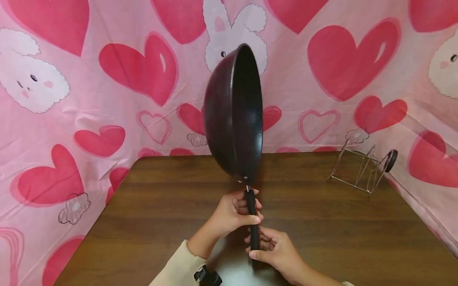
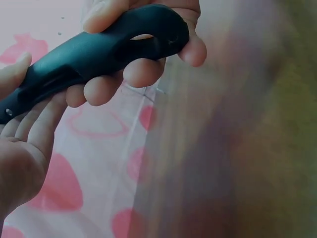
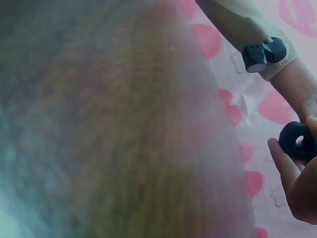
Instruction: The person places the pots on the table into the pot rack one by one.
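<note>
A dark wok (image 1: 220,115) stands on edge in the air, its bowl up and its opening turned to the right in the head view. Its black handle (image 1: 253,218) points down toward the person. My left hand (image 1: 229,214) grips the handle's upper part near the bowl, thumb across it. Below it, my right hand (image 1: 277,250) holds the lower end between thumb and fingers. The left wrist view shows the handle (image 2: 74,57) with its slotted end in the right hand (image 2: 143,72). In the right wrist view, the looped handle end (image 3: 292,136) sits by the fingers.
A brown wooden table (image 1: 171,198) lies beneath. At its back right stands a wire rack (image 1: 354,171) with a round black piece (image 1: 391,160) at its right side. Pink cloth (image 1: 286,87) printed with hearts and rabbits hangs behind and at both sides.
</note>
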Motion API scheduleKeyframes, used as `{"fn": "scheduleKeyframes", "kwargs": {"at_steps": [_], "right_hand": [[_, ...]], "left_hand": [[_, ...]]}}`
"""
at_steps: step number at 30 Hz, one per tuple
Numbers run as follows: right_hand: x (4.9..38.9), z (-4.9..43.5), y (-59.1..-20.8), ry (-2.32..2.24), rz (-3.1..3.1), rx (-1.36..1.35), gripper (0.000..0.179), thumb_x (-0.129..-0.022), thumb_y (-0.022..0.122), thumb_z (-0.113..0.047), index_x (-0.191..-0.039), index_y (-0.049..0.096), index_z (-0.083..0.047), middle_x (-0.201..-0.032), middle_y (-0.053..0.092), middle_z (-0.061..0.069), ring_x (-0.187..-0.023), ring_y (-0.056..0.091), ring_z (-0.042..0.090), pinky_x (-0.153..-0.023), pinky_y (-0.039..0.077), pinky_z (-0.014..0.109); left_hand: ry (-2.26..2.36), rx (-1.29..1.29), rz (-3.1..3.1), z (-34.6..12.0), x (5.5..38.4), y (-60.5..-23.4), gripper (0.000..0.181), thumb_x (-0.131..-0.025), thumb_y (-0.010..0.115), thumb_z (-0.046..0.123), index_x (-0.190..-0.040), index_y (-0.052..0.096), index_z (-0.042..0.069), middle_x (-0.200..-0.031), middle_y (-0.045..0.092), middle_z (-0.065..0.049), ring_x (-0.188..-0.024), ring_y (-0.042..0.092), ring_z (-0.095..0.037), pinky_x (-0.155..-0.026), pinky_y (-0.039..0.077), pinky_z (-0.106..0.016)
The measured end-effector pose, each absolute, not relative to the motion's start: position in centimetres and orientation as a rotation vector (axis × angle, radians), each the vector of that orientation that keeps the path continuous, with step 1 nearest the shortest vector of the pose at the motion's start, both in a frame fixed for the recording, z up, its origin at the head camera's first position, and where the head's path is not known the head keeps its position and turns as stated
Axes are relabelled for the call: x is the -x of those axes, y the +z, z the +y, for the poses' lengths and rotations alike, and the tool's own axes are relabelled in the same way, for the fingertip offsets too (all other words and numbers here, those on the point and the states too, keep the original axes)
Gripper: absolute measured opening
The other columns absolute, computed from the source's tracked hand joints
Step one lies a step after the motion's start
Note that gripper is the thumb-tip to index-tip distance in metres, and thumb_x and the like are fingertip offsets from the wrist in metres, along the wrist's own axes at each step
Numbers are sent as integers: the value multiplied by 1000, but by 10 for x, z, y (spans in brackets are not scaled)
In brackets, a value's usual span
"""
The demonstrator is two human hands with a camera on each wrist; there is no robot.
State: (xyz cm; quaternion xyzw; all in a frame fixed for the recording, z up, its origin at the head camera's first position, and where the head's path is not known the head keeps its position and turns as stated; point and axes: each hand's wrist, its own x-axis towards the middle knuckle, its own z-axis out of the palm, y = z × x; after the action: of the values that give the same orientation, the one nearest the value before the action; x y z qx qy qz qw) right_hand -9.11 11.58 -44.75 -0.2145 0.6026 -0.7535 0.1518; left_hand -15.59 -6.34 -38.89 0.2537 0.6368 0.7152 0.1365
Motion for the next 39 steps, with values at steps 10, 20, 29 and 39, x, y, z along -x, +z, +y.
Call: {"fn": "scheduleKeyframes", "kwargs": {"at_steps": [10,20,29,39], "right_hand": [[102,143,-448,-2357,1664,649,45,-85,64,13,-127,59,-1,-113,66,17,-98,69,24,-78,56,42],[113,167,-441,-2522,1638,734,47,-87,54,22,-132,48,12,-118,66,12,-103,67,26,-80,55,45],[117,198,-440,-2647,1533,769,48,-88,44,27,-133,50,10,-122,64,17,-107,66,27,-82,54,46],[120,236,-434,-2657,1525,833,46,-89,37,29,-131,48,14,-123,63,18,-108,65,29,-84,53,45]], "left_hand": [[2013,-715,1799,-17,180,-371,55,-73,76,-17,-123,61,-1,-94,71,-12,-80,73,-24,-75,57,-35],[2108,-583,1757,29,196,-365,45,-72,79,-13,-114,72,2,-92,74,-11,-81,73,-23,-73,57,-31],[2128,-546,1771,79,202,-363,44,-72,80,-11,-112,73,6,-86,75,-4,-76,72,-14,-69,57,-27],[2023,-483,1855,126,203,-353,41,-76,80,-5,-112,75,14,-83,74,4,-72,71,-7,-65,57,-25]]}}
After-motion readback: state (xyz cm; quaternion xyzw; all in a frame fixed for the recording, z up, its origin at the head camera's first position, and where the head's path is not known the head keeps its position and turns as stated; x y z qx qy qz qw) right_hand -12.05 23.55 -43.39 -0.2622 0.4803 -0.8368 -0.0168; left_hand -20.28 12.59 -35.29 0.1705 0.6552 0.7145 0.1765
